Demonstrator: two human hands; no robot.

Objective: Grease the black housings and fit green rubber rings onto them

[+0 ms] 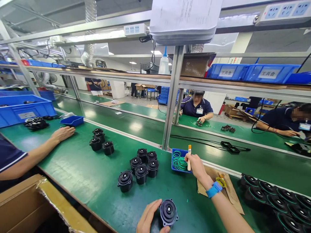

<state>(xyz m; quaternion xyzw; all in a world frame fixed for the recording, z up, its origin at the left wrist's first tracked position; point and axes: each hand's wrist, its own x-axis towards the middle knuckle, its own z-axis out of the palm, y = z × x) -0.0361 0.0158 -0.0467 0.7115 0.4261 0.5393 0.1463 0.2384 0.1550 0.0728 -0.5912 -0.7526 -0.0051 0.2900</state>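
Observation:
My left hand (148, 218) is curved around a black round motor housing (168, 212) at the bottom of the view, fingers on its left side and thumb at its near edge. The housing has stepped rings and a small bright centre. My right hand (196, 165), with a blue wristband, grips a small brush (189, 158), its wooden handle down and orange end up. That hand is at the right edge of a small blue tray (173, 167) of green rubber rings (179, 161). Whether its fingertips touch a ring is hidden.
Several black housings (141, 174) stand ahead on the green bench. More, with green rings fitted, crowd the right (277, 202). Brown cardboard (233, 187) with a yellow tape roll (220, 181) lies beside my right forearm. A co-worker's arm (52, 142) reaches in from the left. A metal post (170, 106) rises behind the tray.

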